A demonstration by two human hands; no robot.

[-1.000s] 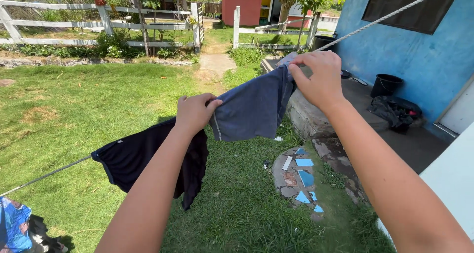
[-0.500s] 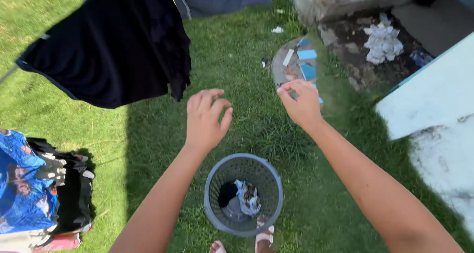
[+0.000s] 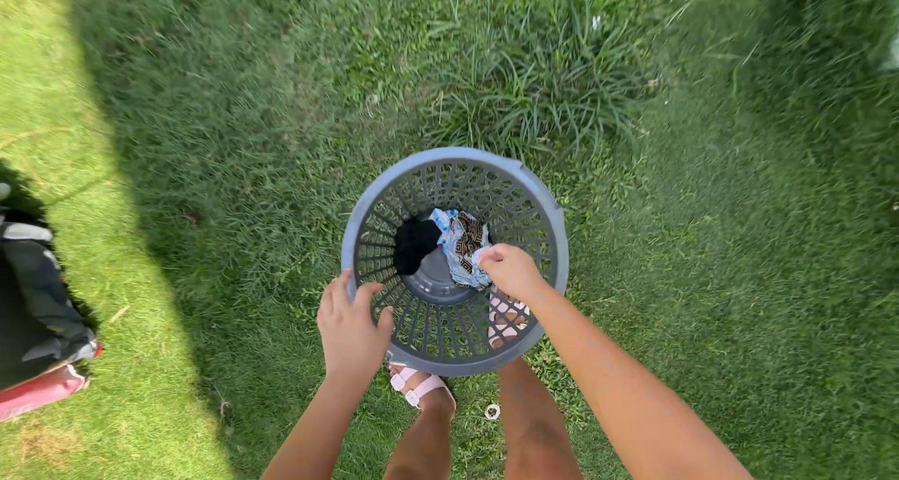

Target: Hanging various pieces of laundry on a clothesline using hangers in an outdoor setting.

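Note:
A round grey slatted laundry basket [image 3: 552, 227] stands on the grass just in front of my feet. Inside lie a black garment [image 3: 415, 242] and a light blue patterned cloth [image 3: 459, 241]. My right hand [image 3: 510, 270] reaches down into the basket and its fingers close on the patterned cloth. My left hand [image 3: 349, 328] rests on the basket's near left rim, fingers slightly spread, holding nothing.
Grass lies all around, shaded near the basket and sunlit at the left. A pile of dark and red clothes [image 3: 37, 321] sits at the left edge. My sandalled feet [image 3: 421, 386] stand behind the basket. A small ring [image 3: 492, 411] lies on the grass.
The view dropped from the clothesline and hung dark clothes down to the basket. Both hands came down: the right went into the basket onto the cloth, the left onto the rim.

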